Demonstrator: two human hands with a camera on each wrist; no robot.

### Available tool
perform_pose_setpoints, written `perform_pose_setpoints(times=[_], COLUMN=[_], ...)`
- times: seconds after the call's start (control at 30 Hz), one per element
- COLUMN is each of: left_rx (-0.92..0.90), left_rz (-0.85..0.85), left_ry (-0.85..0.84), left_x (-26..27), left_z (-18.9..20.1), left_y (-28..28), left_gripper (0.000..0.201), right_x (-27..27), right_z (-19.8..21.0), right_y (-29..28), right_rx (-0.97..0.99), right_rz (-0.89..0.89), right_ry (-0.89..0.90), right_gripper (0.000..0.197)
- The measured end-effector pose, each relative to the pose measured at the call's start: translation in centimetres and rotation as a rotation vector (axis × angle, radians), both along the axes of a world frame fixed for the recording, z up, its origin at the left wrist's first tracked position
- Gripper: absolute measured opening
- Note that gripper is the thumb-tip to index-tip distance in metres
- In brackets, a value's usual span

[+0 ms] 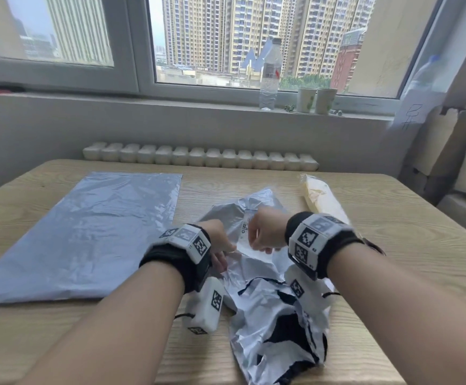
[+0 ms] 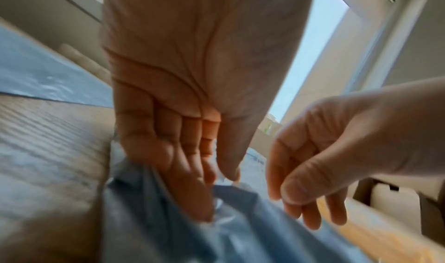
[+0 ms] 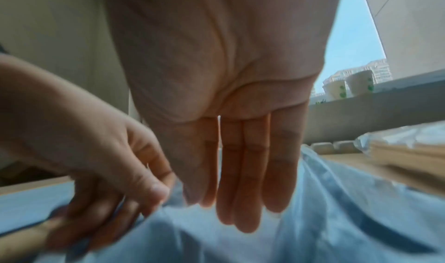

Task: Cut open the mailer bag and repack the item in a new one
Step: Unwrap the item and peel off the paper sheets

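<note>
Both hands are working over the crumpled, opened mailer bag point(image 1: 257, 268), which is lying on the wooden table point(image 1: 393, 245) right of centre, its torn end with dark inner lining showing reaching to the near table edge. The left hand point(image 1: 219, 240) is resting its fingers point(image 2: 190, 194) on the plastic, fingers extended and close together, thumb alongside; the left wrist view is blurred, and whether a fold is being pinched cannot be told. The right hand point(image 1: 265, 232) is hovering just above the bag with fingers point(image 3: 243, 181) straight and together, holding nothing. The two hands are sitting just beside each other, not touching.

The item point(image 1: 322, 198), a pale packet in clear wrap, is lying on the table just beyond the old bag, toward the right far side, apart from both hands. The new mailer bag point(image 1: 87, 234), grey and flat, is occupying the left half of the table, its right edge near the old bag but separate. Bare table is showing along the far edge and the right side.

A water bottle point(image 1: 270, 76) and two paper cups point(image 1: 316, 100) are standing on the windowsill point(image 1: 170, 98), well apart from the work area.
</note>
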State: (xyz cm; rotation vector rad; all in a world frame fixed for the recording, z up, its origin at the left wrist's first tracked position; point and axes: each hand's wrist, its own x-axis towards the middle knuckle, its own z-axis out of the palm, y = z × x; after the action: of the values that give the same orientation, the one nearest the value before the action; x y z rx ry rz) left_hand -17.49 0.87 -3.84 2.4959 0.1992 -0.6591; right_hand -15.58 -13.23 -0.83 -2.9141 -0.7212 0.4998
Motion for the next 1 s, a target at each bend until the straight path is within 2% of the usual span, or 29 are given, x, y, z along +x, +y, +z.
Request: perform_pose_setpoints(times=[0.1, 0.23, 0.4, 0.57, 0.7, 0.77, 1.0], left_rx=[0.265, 0.376, 0.159, 0.119, 0.031, 0.02, -0.034], left_rz=[-0.087, -0.135, 0.0, 0.015, 0.009, -0.01, -0.011], left_ry=[-0.188, -0.236, -0.065, -0.14, -0.169, -0.178, -0.181], left_x=[0.2, 1.0, 1.5, 0.7, 0.1, 0.0, 0.2], left_z=[-0.2, -0.6, -0.7, -1.2, -1.5, -1.7, -2.0], left_y=[-0.4, -1.4, -0.8, -0.3, 0.3, 0.6, 0.9], left_gripper=[0.023, 0.026, 0.029, 0.038, 0.019, 0.019, 0.023], right_x=[-0.2, 0.2, 0.4, 0.3, 0.3, 0.1, -0.3], right_z=[-2.2, -3.5, -3.8, -3.9, -3.8, -3.7, -2.3], right_y=[-0.3, -1.7, -2.5, -3.1, -3.4, -3.4, -1.8], right_rx=[-0.046, 0.112, 0.177, 0.188, 0.229, 0.222, 0.042], right_rz=[0.015, -0.045, -0.071, -0.075, -0.088, -0.077, 0.004], right_ry=[-0.01, 0.06, 0.145, 0.188, 0.177, 0.16, 0.075], right_gripper=[0.013, 0.012, 0.019, 0.012, 0.018, 0.018, 0.004])
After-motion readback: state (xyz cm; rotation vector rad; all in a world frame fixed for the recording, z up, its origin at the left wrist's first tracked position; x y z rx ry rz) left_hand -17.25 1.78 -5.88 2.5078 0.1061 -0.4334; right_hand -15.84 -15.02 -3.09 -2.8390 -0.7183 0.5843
